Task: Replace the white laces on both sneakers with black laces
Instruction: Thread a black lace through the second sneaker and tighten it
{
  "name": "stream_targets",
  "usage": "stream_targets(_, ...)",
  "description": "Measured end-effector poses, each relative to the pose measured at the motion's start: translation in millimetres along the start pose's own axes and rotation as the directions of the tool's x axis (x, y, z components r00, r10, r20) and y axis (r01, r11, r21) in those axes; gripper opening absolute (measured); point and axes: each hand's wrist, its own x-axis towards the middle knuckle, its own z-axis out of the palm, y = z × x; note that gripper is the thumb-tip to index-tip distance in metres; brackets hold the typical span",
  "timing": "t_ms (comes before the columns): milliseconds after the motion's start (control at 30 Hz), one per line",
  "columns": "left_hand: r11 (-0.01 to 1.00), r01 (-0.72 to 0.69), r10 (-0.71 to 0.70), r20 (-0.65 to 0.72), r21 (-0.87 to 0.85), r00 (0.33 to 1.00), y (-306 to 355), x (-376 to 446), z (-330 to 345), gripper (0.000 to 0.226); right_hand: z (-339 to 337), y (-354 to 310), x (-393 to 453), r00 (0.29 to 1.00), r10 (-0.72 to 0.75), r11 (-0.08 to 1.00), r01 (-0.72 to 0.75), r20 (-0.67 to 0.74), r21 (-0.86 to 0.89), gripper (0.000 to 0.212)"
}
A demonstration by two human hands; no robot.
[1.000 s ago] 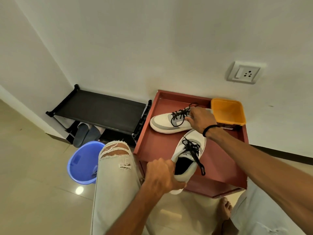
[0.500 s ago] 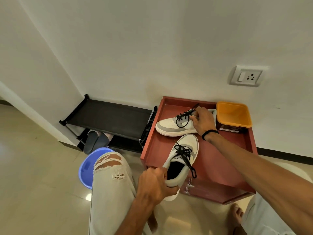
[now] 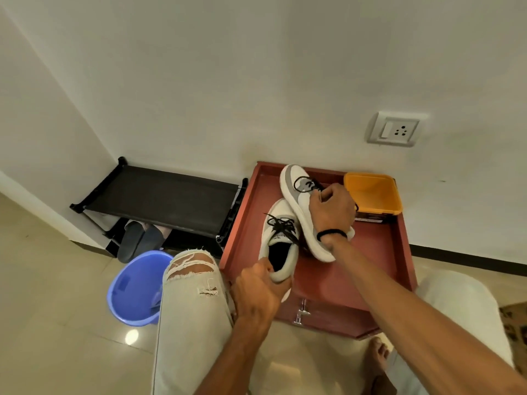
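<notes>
I see my right hand point(image 3: 330, 212) has swung the far sneaker point(image 3: 302, 212) up on edge, fingers gripping it by the black laces point(image 3: 309, 183). My left hand point(image 3: 261, 289) still grips the near sneaker point(image 3: 281, 240) at its heel on the desk point(image 3: 370, 252). Relacing looks finished, though the far laces are partly hidden.

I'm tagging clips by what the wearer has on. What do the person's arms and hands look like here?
Both forearms are bare, with no sleeves in view. The right hand has a thin black band round its wrist. The left hand wears no band, ring or watch that shows. No gloves on either hand.
</notes>
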Motion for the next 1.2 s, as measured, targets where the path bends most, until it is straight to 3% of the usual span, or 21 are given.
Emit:
stream_targets(200,0.994,-0.085,0.083,-0.030,-0.073,0.996,8.3,4.5,13.5,0.044,-40.1,36.3,-59.7,0.986,0.155,0.988,-0.153,-0.067,0.028,0.026)
stream_targets(300,0.979,-0.173,0.168,-0.051,-0.112,0.985,9.6,5.2,22.2,0.038,-40.9,41.4,-76.0,0.980,0.186,0.979,-0.191,0.070,0.070,0.021)
stream_targets(400,0.978,-0.194,0.186,-0.098,-0.078,0.978,9.9,3.9,26.1,0.024,-47.2,35.1,-79.7,0.939,0.023,1.000,-0.016,0.343,-0.024,0.034)
stream_targets(467,0.986,-0.164,0.162,-0.141,-0.002,0.977,8.7,2.1,23.5,0.024,-60.8,24.9,-82.0,0.846,-0.061,0.981,0.148,0.530,-0.124,0.038)
stream_targets(533,0.988,-0.148,0.153,-0.148,0.045,0.977,13.6,-0.7,21.9,0.029,-82.9,20.9,-85.9,0.772,-0.130,0.881,0.377,0.622,-0.284,0.029)
stream_targets(600,0.987,-0.159,0.163,-0.151,0.037,0.975,15.5,-0.8,21.5,0.030,-98.5,20.0,-94.9,0.751,-0.152,0.769,0.498,0.643,-0.400,0.020)
stream_targets(700,0.971,-0.240,0.240,-0.117,0.015,0.964,25.8,-1.4,25.8,0.033,-121.9,24.6,-99.9,0.713,-0.073,0.676,0.550,0.698,-0.491,0.013)
stream_targets(767,0.972,-0.232,0.234,-0.073,0.044,0.969,29.0,-1.9,26.5,0.032,-126.3,31.3,-102.4,0.664,-0.033,0.640,0.588,0.747,-0.495,0.025)
stream_targets(1000,0.968,-0.223,0.218,0.053,0.116,0.974,22.6,7.8,30.7,0.030,-116.1,45.2,-107.7,0.691,-0.125,0.679,0.583,0.712,-0.447,0.012)
stream_targets(1200,0.928,-0.332,0.318,0.106,0.169,0.942,5.5,20.8,37.6,0.033,-98.2,34.7,-103.0,0.638,-0.161,0.678,0.626,0.753,-0.385,0.029)
